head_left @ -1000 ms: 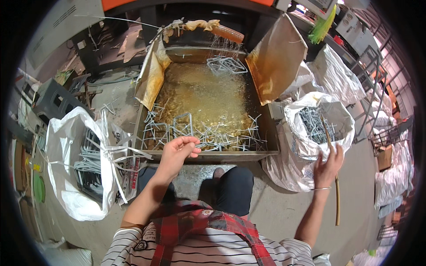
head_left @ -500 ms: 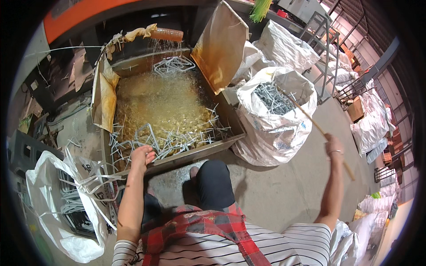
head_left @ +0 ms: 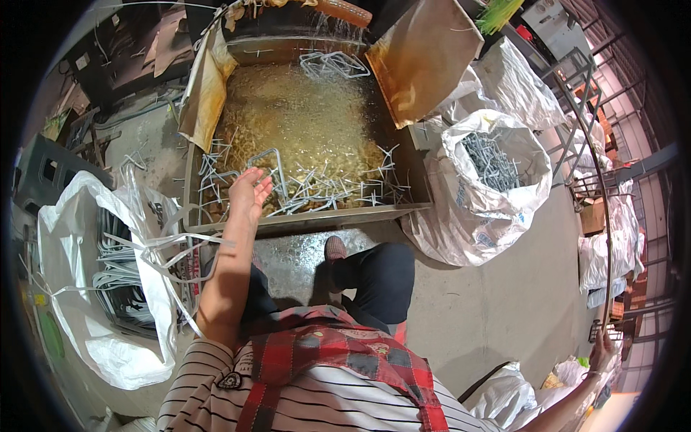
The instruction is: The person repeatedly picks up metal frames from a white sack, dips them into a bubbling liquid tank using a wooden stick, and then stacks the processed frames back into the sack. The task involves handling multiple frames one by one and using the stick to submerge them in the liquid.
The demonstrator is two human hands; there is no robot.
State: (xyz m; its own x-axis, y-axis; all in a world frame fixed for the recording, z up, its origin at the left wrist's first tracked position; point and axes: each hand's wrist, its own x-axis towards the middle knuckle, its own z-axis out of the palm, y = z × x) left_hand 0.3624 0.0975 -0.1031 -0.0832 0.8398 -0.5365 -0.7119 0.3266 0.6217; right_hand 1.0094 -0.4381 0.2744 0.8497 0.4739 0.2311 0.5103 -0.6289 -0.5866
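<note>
My left hand (head_left: 250, 193) is open, palm turned up and fingers apart, over the near left part of a metal tank (head_left: 345, 216). Nothing is in it. Just beyond its fingers a bent rectangular wire frame (head_left: 279, 171) stands among a tangle of thin grey metal pieces (head_left: 317, 189) along the tank's near side. Cloudy yellowish water (head_left: 295, 122) fills the tank, and more wire frames (head_left: 335, 65) lie at its far end. Out at the far right, my right hand (head_left: 602, 351) is closed round a long thin stick (head_left: 607, 245), held upright, away from the tank.
Water runs from an orange-brown pipe (head_left: 344, 11) at the back. Right of the tank stands a white sack (head_left: 468, 223) of small metal pieces (head_left: 491, 162). At the left, another white sack (head_left: 65, 237) holds bent wire frames (head_left: 129, 266). A rusty sheet (head_left: 425, 65) rises beside the tank.
My right hand has swung the stick outward to the right, away from the sack of metal pieces. The left hand stays over the tank's near side, its fingers spread more. The view has shifted.
</note>
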